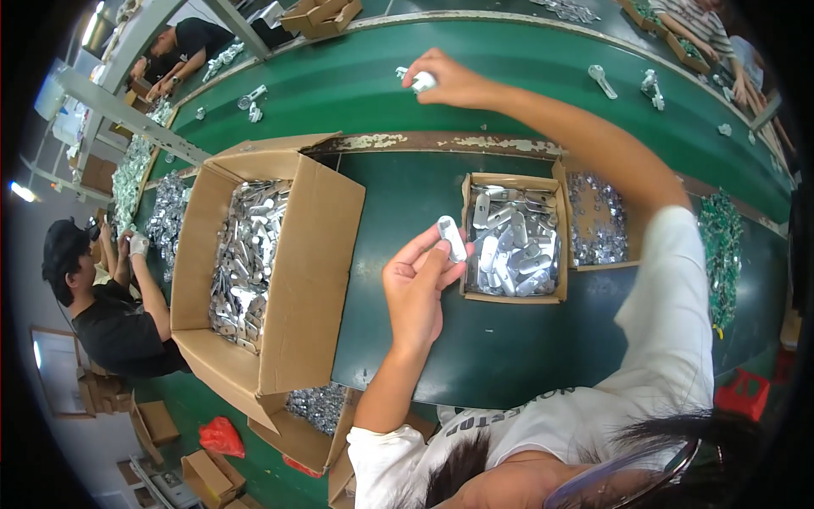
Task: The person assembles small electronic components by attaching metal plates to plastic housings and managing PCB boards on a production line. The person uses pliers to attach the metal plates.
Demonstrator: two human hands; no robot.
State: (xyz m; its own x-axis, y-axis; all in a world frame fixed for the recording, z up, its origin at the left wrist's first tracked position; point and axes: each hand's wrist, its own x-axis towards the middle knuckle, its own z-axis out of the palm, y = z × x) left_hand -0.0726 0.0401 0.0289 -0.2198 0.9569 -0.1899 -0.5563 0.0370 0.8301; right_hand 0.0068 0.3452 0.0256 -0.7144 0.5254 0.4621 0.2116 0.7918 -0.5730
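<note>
Both hands' fingers pinch metal parts: left hand (415,293), seemingly right hand (449,81).

A dark green desk (475,339) ran beside a curved green conveyor belt (339,85). The floor (263,475) was green too, with cardboard boxes (208,475) near the desk's left edge.

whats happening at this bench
A person at a green bench holds a small metal plate in the left hand, near a small box of similar plates. The right hand reaches out to the green belt, gripping a small metal part. A big box of metal parts sits at left.
</note>
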